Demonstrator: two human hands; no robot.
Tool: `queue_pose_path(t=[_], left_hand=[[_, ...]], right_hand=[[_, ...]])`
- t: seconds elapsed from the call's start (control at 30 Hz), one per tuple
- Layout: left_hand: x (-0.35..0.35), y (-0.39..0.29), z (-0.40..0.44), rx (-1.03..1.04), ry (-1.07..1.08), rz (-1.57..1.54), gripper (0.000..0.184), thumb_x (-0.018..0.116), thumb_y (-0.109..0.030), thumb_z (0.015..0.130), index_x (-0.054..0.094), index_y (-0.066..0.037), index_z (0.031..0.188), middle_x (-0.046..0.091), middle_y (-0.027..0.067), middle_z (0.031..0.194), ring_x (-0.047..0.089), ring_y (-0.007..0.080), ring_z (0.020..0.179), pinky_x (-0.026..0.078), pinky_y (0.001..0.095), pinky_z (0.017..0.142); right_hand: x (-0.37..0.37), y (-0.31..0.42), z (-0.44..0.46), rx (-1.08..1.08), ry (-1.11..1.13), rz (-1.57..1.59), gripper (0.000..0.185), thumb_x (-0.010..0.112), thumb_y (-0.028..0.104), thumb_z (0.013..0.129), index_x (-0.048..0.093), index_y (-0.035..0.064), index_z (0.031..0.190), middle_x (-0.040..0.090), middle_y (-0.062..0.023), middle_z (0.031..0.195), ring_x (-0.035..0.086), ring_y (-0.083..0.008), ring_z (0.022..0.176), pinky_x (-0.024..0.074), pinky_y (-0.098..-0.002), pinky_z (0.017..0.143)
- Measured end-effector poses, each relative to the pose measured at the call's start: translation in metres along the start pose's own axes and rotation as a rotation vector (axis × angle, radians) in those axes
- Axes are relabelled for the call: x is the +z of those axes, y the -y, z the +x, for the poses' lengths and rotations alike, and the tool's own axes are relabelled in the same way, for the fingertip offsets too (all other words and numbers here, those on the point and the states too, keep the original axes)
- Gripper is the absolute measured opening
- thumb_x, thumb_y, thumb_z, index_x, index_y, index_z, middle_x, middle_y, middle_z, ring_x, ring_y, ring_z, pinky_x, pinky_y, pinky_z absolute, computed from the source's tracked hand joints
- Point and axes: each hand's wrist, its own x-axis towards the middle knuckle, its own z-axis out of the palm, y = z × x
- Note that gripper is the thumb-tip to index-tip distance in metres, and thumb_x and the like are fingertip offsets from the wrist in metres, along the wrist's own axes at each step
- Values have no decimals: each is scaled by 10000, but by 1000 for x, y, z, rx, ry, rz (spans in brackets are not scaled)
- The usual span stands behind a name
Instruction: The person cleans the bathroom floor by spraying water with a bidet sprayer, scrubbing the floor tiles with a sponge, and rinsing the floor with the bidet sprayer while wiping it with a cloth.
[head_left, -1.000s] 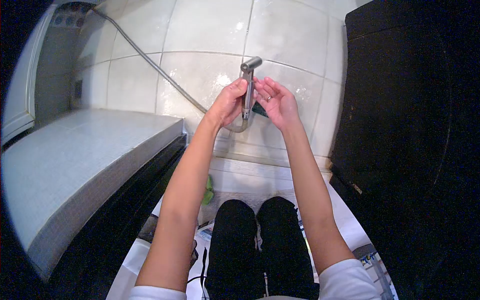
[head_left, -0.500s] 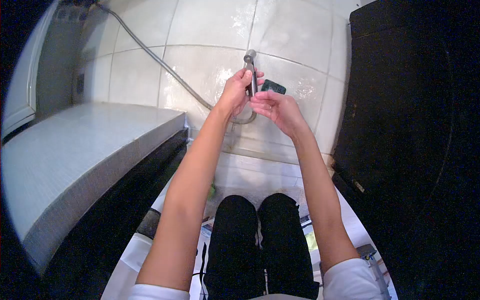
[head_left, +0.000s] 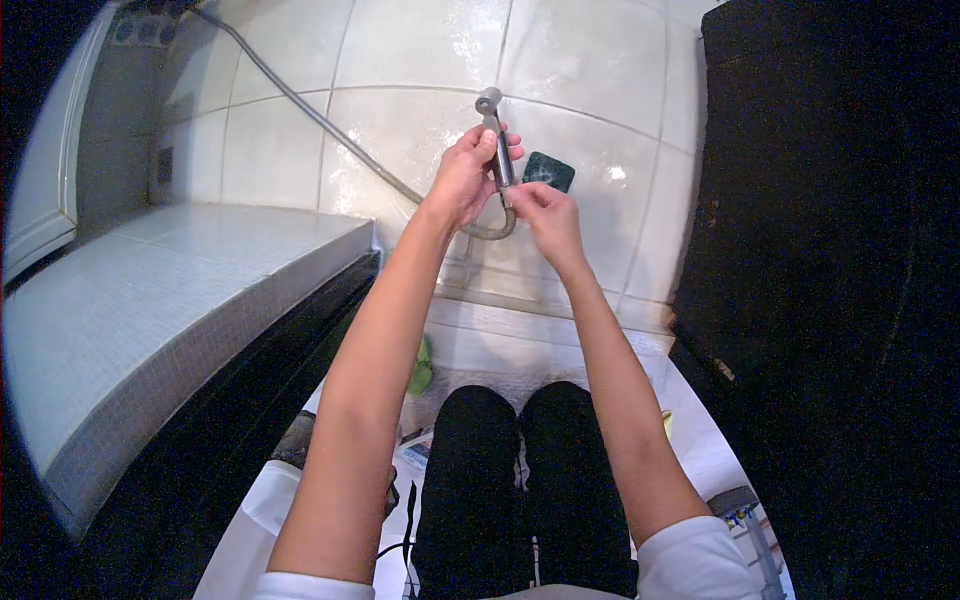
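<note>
A metal hand sprayer (head_left: 503, 160) with a round head is wrapped by the fingers of my left hand (head_left: 468, 175), its head pointing away from me. At the sprayer's lower end, where the hose (head_left: 345, 145) joins, my right hand (head_left: 548, 215) pinches with thumb and fingertips. From there the hose loops under my left wrist and runs to the upper left. Just beyond my right hand, a dark green scouring pad (head_left: 549, 174) lies on the wet tiles (head_left: 405, 120).
To the left is a grey tiled ledge (head_left: 190, 250) with a dark gap below it. A large black surface (head_left: 800, 250) stands at the right. Something green (head_left: 421, 366) lies near my knees, and a white container (head_left: 270, 495) is at lower left.
My right hand has closed from loosely spread fingers into a pinch at the sprayer's lower end. The sprayer has shifted slightly left, and more of the scouring pad shows.
</note>
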Motion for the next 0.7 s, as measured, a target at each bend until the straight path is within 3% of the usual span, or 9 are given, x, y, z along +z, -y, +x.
queue_pose_path(t=[0.13, 0.2, 0.23, 0.3, 0.43, 0.53, 0.6, 0.67, 0.7], left_hand=[[-2, -10, -9, -31, -42, -3, 319, 398, -274, 954, 427, -64, 1192, 536, 93, 1117, 539, 201, 1007, 498, 470, 812], [0, -12, -9, -29, -61, 6, 314, 397, -276, 954, 428, -70, 1188, 538, 90, 1112, 540, 199, 1005, 498, 473, 809], [0, -12, -9, -29, -73, -2, 314, 396, -278, 954, 427, -70, 1187, 536, 90, 1113, 539, 198, 1010, 499, 470, 808], [0, -12, -8, -29, -91, -13, 314, 396, -279, 954, 425, -70, 1185, 534, 90, 1113, 538, 198, 1015, 499, 468, 807], [6, -15, -14, 29, -171, -31, 273, 390, -241, 960, 437, -67, 1165, 543, 84, 1082, 542, 183, 1004, 469, 420, 778], [10, -10, -4, 72, -226, -35, 243, 391, -211, 962, 445, -65, 1149, 554, 76, 1047, 554, 167, 972, 450, 392, 757], [12, -4, -2, 82, -255, -17, 239, 392, -206, 960, 445, -65, 1146, 551, 73, 1044, 556, 168, 968, 449, 394, 756], [20, -7, -2, 68, -294, 59, 234, 391, -194, 957, 442, -63, 1144, 546, 72, 1036, 562, 170, 953, 455, 391, 749], [22, -9, -2, 73, -291, 64, 234, 391, -194, 957, 442, -63, 1144, 546, 72, 1036, 562, 170, 953, 455, 391, 749]], right_hand=[[-17, -22, 12, 98, -46, 79, 299, 683, 200, 768, 631, 58, 1026, 641, -102, 946, 592, -184, 851, 466, -302, 752], [-14, -15, 13, -310, -337, -1113, 475, 714, 211, 707, 557, 138, 1148, 491, -150, 1219, 470, -314, 1095, 425, -406, 851], [-15, -20, 18, -310, -344, -1111, 475, 714, 211, 707, 557, 138, 1148, 491, -150, 1219, 470, -314, 1095, 425, -406, 851], [-20, -32, 37, -382, -87, -1268, 610, 747, 248, 640, 497, 186, 1192, 357, -170, 1302, 337, -399, 1172, 373, -480, 898], [-30, -28, 42, -375, -152, -983, 561, 753, 229, 625, 524, 163, 1133, 430, -173, 1190, 403, -370, 1102, 382, -447, 901], [-6, -22, 25, -165, -334, -387, 503, 719, 158, 650, 499, 96, 1098, 462, -173, 1096, 472, -347, 1009, 401, -396, 882], [2, -41, 28, -235, -466, -454, 507, 722, 154, 652, 478, 79, 1090, 507, -181, 1026, 510, -347, 959, 418, -393, 860], [-11, -63, 38, 59, -427, -356, 510, 729, 132, 653, 469, 74, 1088, 554, -155, 981, 551, -316, 912, 436, -385, 824], [-20, -127, 63, 6, -589, -120, 451, 709, 142, 705, 466, 78, 1079, 559, -89, 924, 560, -223, 728, 476, -304, 645]])
